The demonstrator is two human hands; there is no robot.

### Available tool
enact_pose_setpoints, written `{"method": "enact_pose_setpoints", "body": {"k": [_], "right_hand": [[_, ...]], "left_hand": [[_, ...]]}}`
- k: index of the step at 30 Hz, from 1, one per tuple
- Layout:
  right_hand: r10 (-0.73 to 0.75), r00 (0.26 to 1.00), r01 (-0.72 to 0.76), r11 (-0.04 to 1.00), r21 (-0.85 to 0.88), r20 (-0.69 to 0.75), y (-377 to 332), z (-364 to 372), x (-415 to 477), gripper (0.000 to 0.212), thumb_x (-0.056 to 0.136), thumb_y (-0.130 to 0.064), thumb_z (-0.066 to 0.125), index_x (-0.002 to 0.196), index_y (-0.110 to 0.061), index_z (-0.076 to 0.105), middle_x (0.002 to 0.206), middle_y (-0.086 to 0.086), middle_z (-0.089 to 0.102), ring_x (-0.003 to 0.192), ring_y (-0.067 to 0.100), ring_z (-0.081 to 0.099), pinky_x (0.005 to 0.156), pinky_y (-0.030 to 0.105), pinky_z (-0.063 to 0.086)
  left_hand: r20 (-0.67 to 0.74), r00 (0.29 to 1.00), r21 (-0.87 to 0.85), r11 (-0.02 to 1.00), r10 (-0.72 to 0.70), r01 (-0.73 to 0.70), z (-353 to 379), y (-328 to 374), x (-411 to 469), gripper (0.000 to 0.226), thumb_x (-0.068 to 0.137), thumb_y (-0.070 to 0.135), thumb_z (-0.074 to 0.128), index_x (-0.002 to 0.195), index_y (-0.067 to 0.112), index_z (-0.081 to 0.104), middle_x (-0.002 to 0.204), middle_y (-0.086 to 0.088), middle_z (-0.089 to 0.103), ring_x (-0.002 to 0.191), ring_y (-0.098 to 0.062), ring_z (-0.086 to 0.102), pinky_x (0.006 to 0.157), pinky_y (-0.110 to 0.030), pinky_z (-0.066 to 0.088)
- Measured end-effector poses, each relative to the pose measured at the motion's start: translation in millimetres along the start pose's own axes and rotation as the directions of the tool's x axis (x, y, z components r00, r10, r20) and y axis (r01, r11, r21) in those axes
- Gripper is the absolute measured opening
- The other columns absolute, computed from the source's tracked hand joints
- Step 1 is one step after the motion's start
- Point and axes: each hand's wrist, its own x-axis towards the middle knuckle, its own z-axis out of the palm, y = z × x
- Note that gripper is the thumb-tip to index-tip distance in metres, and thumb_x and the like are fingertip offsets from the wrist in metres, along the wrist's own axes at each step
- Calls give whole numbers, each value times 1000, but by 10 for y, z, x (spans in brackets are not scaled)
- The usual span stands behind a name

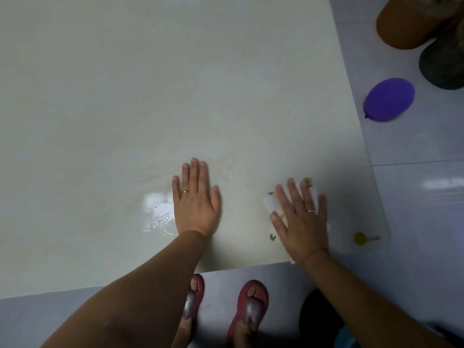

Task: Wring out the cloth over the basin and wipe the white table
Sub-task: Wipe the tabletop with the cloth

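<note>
Nearest the camera, two feet in red sandals (pixel 251 305) stand on the pale floor just short of the front edge of the white counter (pixel 125 96), with a dark shape I cannot identify low on the right. No basin can be made out from here. Past the edge, the left hand (pixel 195 207) lies flat on the bare counter, fingers straight and together, gripping nothing. The right hand (pixel 302 222) is also flat, fingers spread, pressing down on the white cloth (pixel 268 203), which peeks out on both sides of the fingers near the counter's right front corner. Small brownish crumbs (pixel 308 182) sit at the fingertips and beside the palm. A shiny wet patch (pixel 157 209) glistens just beside the left hand, and faint smears run further in. A small yellow balloon (pixel 360 238) lies at the right edge, near the cloth. This looks like the wiping step, with the cloth spread and loaded under the palm. The next move probably calls for steady downward pressure and a sweep that gathers the crumbs instead of scattering them, then a pass toward the wet patch and the far, untouched stretch. Beyond the counter, a purple balloon (pixel 389 102) rests on the floor, with a brown thing (pixel 406 23) and a grey one (pixel 442 64) further off.
</note>
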Motion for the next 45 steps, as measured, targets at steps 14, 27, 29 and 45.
{"method": "enact_pose_setpoints", "body": {"k": [14,27,29,45], "right_hand": [[18,999,-17,1000,14,-35,-206,-143,762,60,96,-49,20,150,-25,12,160,1,7,147,24,5,118,51,3],[54,994,-47,996,77,-93,-373,-277,1359,56,97,-41,28,149,-22,21,159,3,16,146,24,12,117,49,5],[326,941,-307,935,177,-93,-647,-277,1467,58,98,-40,27,151,-20,13,160,3,8,147,26,3,117,50,-2],[255,961,-235,957,169,-105,-1157,-361,2109,60,96,-40,24,151,-18,13,160,6,7,147,28,1,116,51,-6]], "left_hand": [[19,1000,-47,999,-3,4,-45,17,9,60,95,37,12,152,16,10,160,-2,5,148,-18,-1,119,-36,-9],[66,998,-76,997,-2,7,-58,-6,28,61,93,31,24,151,13,18,160,-3,11,148,-20,5,118,-44,6],[71,997,-79,997,-1,7,-65,-4,28,61,93,31,25,151,13,20,159,-5,13,148,-22,8,118,-45,9],[-100,995,-216,976,-17,-5,-407,-95,1096,63,91,32,18,150,7,21,158,-8,17,147,-20,7,120,-37,-3]]}}
